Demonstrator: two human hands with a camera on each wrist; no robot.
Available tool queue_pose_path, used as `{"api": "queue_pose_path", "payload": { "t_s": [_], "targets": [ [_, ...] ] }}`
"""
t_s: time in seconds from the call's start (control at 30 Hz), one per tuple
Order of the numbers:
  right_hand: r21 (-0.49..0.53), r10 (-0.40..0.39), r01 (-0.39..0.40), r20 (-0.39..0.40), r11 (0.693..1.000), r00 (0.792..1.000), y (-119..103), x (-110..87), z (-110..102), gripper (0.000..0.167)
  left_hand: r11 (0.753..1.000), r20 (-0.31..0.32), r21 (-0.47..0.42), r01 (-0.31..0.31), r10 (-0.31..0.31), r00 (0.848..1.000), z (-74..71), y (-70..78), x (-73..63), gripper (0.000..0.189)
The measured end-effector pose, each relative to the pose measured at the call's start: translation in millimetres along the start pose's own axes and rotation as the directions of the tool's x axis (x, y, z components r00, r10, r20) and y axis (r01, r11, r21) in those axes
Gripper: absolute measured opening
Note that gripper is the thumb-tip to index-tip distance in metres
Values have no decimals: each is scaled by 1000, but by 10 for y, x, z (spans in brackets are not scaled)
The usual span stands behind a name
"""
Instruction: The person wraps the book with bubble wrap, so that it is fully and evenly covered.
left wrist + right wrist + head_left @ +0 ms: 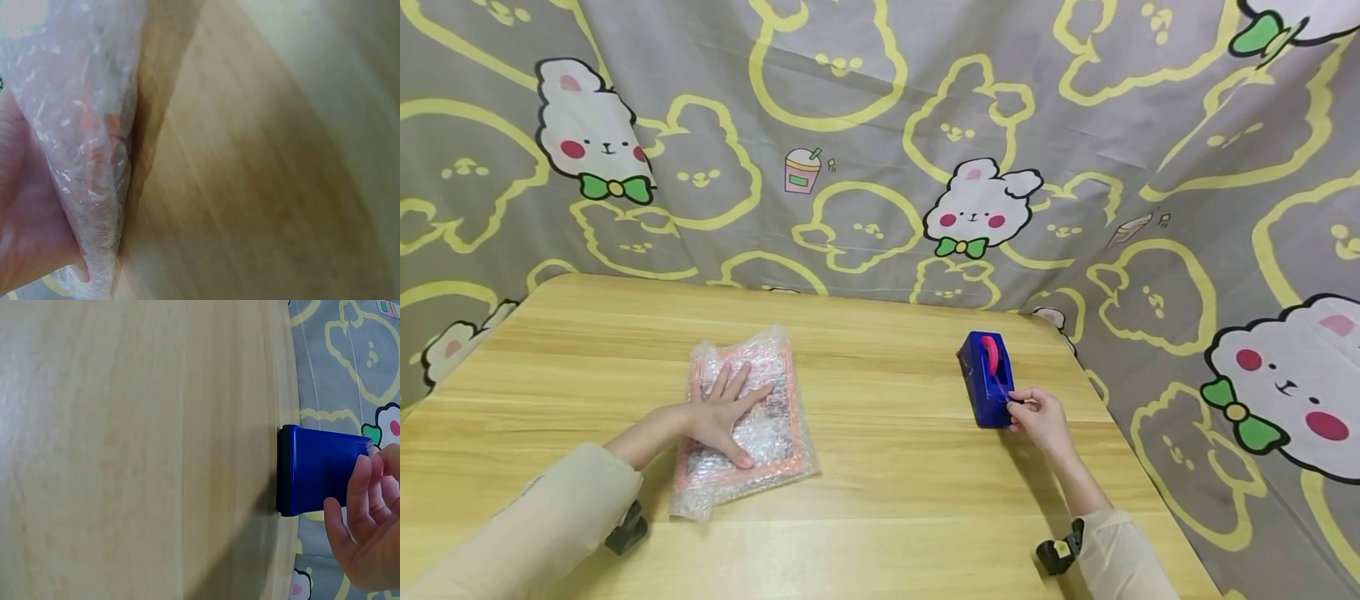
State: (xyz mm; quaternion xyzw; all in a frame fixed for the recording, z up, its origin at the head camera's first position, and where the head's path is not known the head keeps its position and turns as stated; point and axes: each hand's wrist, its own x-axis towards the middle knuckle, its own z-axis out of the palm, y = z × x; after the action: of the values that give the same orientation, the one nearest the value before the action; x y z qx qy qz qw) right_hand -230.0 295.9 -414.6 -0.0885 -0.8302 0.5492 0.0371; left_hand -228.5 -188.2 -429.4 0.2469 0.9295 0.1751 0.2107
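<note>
A flat rectangular item with a pinkish-orange border, wrapped in bubble wrap (782, 467), lies on the left part of the table. My left hand (722, 417) rests on top of it with the fingers spread. In the left wrist view the bubble wrap (94, 144) bulges up beside the palm. To the right stands a blue tape dispenser (988, 400) with a pink-cored roll (991, 357) in it. At its front end, my right hand (1039, 421) pinches the clear tape end (370, 447) between thumb and finger.
The wooden table (880, 517) has a back edge close behind the dispenser. Beyond it hangs a grey curtain (865, 150) printed with cartoon bears and rabbits, running round the back and sides. A dark wrist camera (1058, 557) sits below my right cuff.
</note>
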Motion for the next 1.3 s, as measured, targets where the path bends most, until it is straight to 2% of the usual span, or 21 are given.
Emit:
{"api": "queue_pose_path", "payload": {
  "t_s": [0.17, 0.43, 0.7, 0.93, 1.1, 1.2, 1.3],
  "targets": [
    [-4, 11, -11, 7, 1000, 1000, -7, -6, -20, 28, 1000, -1, 9, -2, 2, 1000, 5, -2, 2, 118],
    [-11, -6, 7, 111, 1000, 994, -30, -4, -104, 35, 1000, 0, 9, 6, -6, 1000, -1, 0, 3, 118],
    [-20, -29, 33, 167, 999, 985, -32, -19, -148, 40, 1000, 9, 10, 4, -4, 1000, -20, 19, 2, 118],
    [-41, -37, 47, 215, 998, 976, -180, -124, -110, 44, 1000, 8, 20, 8, -8, 1000, -32, 10, -4, 118],
    [27, -139, 137, 289, 990, 947, -379, -213, 106, 46, 999, 6, 35, 9, -9, 1000, -26, 2, -7, 118],
    [91, -220, 201, 341, 975, 914, -465, -232, 280, 46, 1000, 6, 29, 7, -7, 1000, -21, 4, -9, 118],
    [165, -279, 231, 398, 959, 874, -527, -251, 461, 46, 1000, 12, 6, 0, 0, 1000, -14, 8, -10, 118]
  ]
}}
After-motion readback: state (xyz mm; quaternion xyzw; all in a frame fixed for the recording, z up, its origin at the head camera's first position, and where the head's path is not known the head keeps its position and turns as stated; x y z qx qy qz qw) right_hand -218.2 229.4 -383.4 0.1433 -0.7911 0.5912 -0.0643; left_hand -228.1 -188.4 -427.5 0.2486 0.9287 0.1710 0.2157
